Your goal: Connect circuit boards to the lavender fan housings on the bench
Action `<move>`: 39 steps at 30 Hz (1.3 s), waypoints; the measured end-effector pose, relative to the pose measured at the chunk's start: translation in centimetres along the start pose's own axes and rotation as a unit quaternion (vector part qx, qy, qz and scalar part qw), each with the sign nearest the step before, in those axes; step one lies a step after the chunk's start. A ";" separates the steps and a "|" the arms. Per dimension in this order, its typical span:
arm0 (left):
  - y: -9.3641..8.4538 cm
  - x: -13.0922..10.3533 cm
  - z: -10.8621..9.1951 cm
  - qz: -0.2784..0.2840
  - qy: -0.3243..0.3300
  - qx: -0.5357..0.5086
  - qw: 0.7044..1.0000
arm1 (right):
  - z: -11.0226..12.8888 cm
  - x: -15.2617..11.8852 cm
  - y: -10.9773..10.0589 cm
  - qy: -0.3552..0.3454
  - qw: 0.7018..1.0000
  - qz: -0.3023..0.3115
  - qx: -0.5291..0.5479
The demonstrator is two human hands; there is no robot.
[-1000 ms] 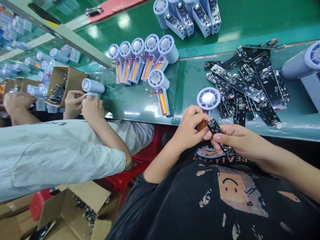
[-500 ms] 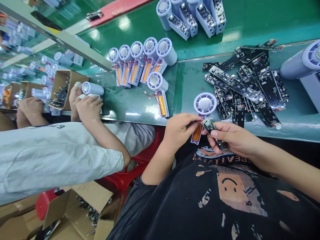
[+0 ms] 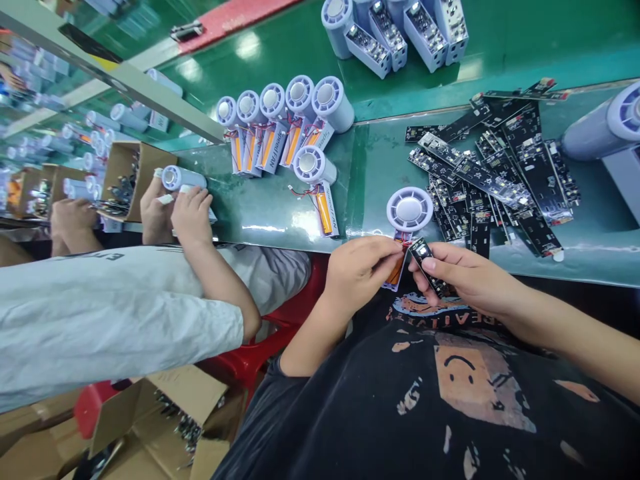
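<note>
My right hand [image 3: 460, 270] grips a narrow black circuit board [image 3: 428, 265] between thumb and fingers, one end pointing up toward the left. At that end, my left hand [image 3: 361, 267] pinches thin red wires [image 3: 406, 245] between thumb and forefinger. The wires come from a lavender handheld fan [image 3: 410, 209] lying at the table edge, its round head away from me. An orange battery [image 3: 395, 268] shows in its opened handle, partly hidden behind my fingers. Whether the wire ends touch the board I cannot tell.
A heap of circuit boards [image 3: 495, 167] lies right of the fan. Several opened fans [image 3: 273, 123] stand at left, one nearer fan [image 3: 314, 165] before them. Fans with boards fitted [image 3: 395, 33] sit on the green belt [image 3: 540, 40]. A co-worker's hands [image 3: 193, 217] work at left.
The board in my right hand has turned slightly, and my left hand has shifted a little. Fans on the belt have moved right. The co-worker's nearer hand has moved right.
</note>
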State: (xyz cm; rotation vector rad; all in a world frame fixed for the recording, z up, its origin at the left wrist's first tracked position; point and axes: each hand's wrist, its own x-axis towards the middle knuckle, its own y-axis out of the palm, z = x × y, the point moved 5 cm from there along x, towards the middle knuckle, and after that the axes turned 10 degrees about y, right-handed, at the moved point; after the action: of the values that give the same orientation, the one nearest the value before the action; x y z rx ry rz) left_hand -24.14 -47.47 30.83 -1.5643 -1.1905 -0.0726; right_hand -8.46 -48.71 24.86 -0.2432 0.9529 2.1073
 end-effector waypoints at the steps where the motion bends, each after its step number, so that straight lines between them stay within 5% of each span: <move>1: 0.1 0.0 -0.1 0.000 0.015 0.009 1.000 | 0.0 0.0 0.0 -0.005 1.000 -0.003 -0.004; 7: 0.7 -0.2 -0.6 -0.014 0.053 0.076 0.996 | 0.2 -0.3 0.2 -0.015 0.999 -0.048 0.013; 17: 1.2 0.4 0.2 -0.024 -0.021 0.114 0.993 | -0.7 0.1 0.6 0.028 0.989 -0.096 0.108; 23: 1.3 0.6 -0.3 0.086 0.027 0.144 0.985 | -1.0 0.2 0.2 0.028 0.984 -0.121 0.131; 28: 0.7 2.3 0.5 0.120 0.028 0.134 0.983 | -1.0 0.3 0.2 0.032 0.985 -0.114 0.127; 33: 2.0 4.2 1.5 0.201 0.061 0.063 0.976 | -1.1 0.2 0.2 0.042 0.983 -0.118 0.134; 39: 2.3 5.3 2.1 0.208 0.064 0.051 0.975 | -0.9 0.3 0.0 0.045 0.980 -0.121 0.149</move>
State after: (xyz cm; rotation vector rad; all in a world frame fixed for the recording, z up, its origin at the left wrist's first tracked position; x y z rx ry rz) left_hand -21.01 -42.22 31.56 -1.6604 -0.7374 0.1586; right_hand -8.80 -49.21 24.14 -0.2864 1.2136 1.7191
